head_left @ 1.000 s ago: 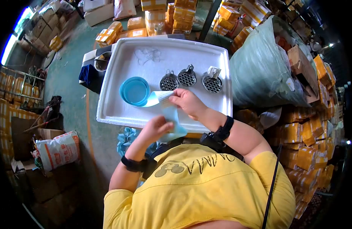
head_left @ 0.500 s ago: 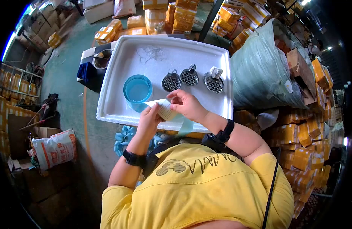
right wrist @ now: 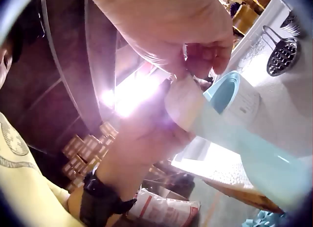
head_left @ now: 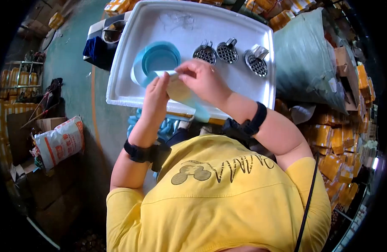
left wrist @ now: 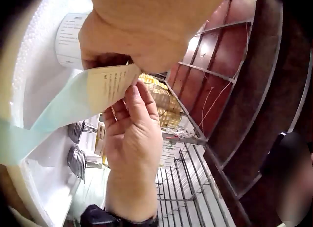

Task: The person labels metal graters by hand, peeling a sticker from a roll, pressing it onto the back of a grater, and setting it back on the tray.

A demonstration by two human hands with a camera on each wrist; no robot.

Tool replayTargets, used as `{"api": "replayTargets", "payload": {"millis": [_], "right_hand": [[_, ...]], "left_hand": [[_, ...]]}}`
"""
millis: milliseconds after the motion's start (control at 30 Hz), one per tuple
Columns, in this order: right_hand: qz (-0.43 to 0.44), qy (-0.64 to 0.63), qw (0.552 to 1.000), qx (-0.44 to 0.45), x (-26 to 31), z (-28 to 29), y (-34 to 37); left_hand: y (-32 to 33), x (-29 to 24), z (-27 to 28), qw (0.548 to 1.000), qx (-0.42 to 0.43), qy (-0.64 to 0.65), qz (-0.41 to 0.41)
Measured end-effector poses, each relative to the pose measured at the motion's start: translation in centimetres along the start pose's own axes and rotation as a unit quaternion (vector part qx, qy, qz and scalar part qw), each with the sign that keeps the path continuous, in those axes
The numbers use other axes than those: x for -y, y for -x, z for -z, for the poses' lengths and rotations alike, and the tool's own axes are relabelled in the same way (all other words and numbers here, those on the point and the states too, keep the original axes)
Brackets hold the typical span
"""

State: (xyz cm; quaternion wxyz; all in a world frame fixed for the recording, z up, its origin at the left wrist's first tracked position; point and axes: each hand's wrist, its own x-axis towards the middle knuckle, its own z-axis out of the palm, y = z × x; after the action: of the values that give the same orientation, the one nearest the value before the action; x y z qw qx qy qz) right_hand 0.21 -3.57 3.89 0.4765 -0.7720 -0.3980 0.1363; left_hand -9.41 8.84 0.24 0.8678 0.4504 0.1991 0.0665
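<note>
Both hands work at a pale printed label (left wrist: 112,85) on a light blue backing strip (right wrist: 266,161). My left hand (head_left: 155,93) pinches the label's upper edge between thumb and fingers. From the other side, my right hand (head_left: 207,84) pinches the label's end, its thumb along the edge in the left wrist view. The strip runs from a blue label roll (head_left: 176,51) just beyond the hands, and its other end hangs past the tray's near edge. A loose outer turn stands away from the roll's left side.
The roll stands in a white foam tray (head_left: 118,84). Toward its right lie three metal tools with round perforated faces (head_left: 205,55). A large pale green sack (head_left: 304,59) stands right of the tray. Blue bunched ribbon (head_left: 164,128) hangs below the near edge. Taped boxes (head_left: 334,136) are stacked at right.
My left hand has risen from below the strip to pinch the label beside my right hand. The head view has tilted, shifting the tray upward. The roll's outer turn has loosened.
</note>
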Motion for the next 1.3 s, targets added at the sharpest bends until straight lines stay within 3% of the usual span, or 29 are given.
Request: {"api": "replayTargets", "payload": {"millis": [200, 233, 333, 400, 467, 533, 567, 600, 633, 667, 733, 867, 967, 1067, 1167, 1300], "right_hand": [[0.037, -0.007, 0.999, -0.016, 0.8, -2.0, -1.1], [0.097, 0.034, 0.994, -0.037, 0.8, -2.0, -0.9], [0.188, -0.03, 0.982, -0.019, 1.0, -1.3, 0.2], [0.17, -0.086, 0.982, -0.005, 1.9, 0.1, 1.1], [0.14, -0.168, 0.976, 0.022, 2.4, 2.1, 2.1], [0.011, -0.351, 0.936, -0.035, 2.0, 4.2, 3.9], [0.018, -0.331, 0.941, -0.067, 1.7, 5.5, 4.3], [0.026, -0.312, 0.945, -0.1, 1.5, 6.8, 4.7], [0.017, -0.292, 0.949, -0.12, 1.3, 8.0, 5.1], [0.007, -0.272, 0.952, -0.14, 1.2, 9.2, 5.7], [-0.037, -0.173, 0.962, -0.208, -0.2, 10.5, 7.3], [-0.072, -0.123, 0.95, -0.277, -1.4, 11.0, 9.1], [-0.058, -0.133, 0.935, -0.322, -0.7, 10.9, 9.9], [-0.061, -0.127, 0.93, -0.339, 0.2, 11.4, 11.1], [-0.085, -0.103, 0.924, -0.358, -0.5, 11.8, 13.2], [-0.147, -0.098, 0.893, -0.413, -1.0, 12.1, 15.7]], "left_hand": [[0.7, -1.0, 2.0, 0.985, -0.004, 0.163, 0.061], [0.5, -0.8, 2.9, 0.979, -0.007, 0.186, 0.082], [0.8, -1.0, 3.7, 0.974, -0.021, 0.2, 0.105], [0.9, -1.4, 4.1, 0.976, -0.035, 0.195, 0.095], [1.4, -1.1, 4.4, 0.974, -0.113, 0.17, 0.097], [1.8, -0.8, 8.1, 0.978, -0.11, -0.106, 0.145], [2.2, -1.4, 7.9, 0.933, -0.087, -0.327, 0.12], [2.6, -2.3, 7.5, 0.841, -0.063, -0.531, 0.085], [3.0, -3.3, 7.0, 0.704, -0.038, -0.708, 0.043], [3.5, -4.3, 6.0, 0.684, -0.055, -0.726, -0.051], [2.8, -5.7, 3.9, 0.727, -0.064, -0.637, -0.248], [-2.9, -4.3, -1.6, 0.721, 0.033, -0.583, -0.374], [-7.5, -1.1, -5.7, 0.623, 0.077, -0.694, -0.353], [-12.4, 1.5, -7.8, 0.534, 0.039, -0.82, -0.205], [-15.4, 2.6, -6.9, 0.537, 0.079, -0.831, -0.123], [-16.8, 2.9, -5.9, 0.586, 0.12, -0.793, -0.119]]}}
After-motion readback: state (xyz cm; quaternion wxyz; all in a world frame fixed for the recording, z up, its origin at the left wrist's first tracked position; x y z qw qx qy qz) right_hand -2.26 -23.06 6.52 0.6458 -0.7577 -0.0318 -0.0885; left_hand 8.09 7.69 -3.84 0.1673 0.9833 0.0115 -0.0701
